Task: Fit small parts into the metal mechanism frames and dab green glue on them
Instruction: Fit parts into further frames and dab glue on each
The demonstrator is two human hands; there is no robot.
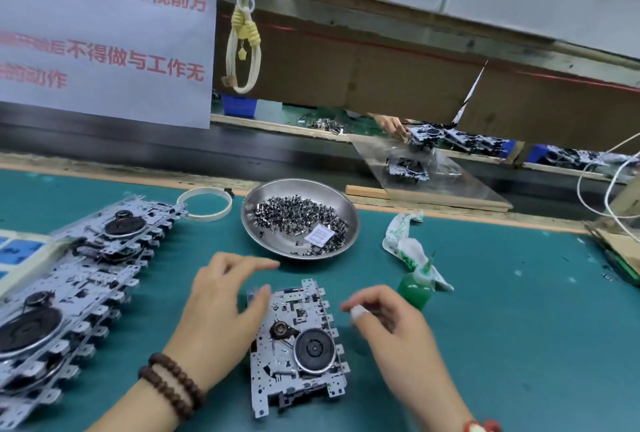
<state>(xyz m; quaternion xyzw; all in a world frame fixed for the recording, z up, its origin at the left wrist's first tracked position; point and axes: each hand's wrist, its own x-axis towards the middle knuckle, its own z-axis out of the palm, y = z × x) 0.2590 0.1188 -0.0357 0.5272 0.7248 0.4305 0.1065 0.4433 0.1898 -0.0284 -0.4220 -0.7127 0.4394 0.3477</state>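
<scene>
Neither hand has a firm hold on anything that can be made out. On the left hand (221,314) the fingers are spread and relaxed, the thumb lying against the upper left edge of the metal frame (298,348), which sits flat on the green mat (519,345) between the two hands. On the right hand (391,331) the fingers are curled with the fingertips drawn together as if pinching something tiny, but the blur hides whether a part is there — I cannot tell.

If a small part is in that pinch, it could slip out and be lost among the openings in the frame, since the grip looks light and the part would be very small. The frame is steadied only by a thumb, so a push from the right could skid it across the mat. The green glue bottle (417,284) stands just beyond the right hand, nozzle up; a careless sweep of the wrist could tip it, I judge.

Behind the frame sits a steel dish (348,210) of small dark parts (294,220), near the left fingertips and easy to nudge. A glue-stained rag (403,244) lies behind the bottle. Stacked frames (79,279) crowd the left side, close to the left forearm, and a roll of tape (205,204) lies beyond them.
</scene>
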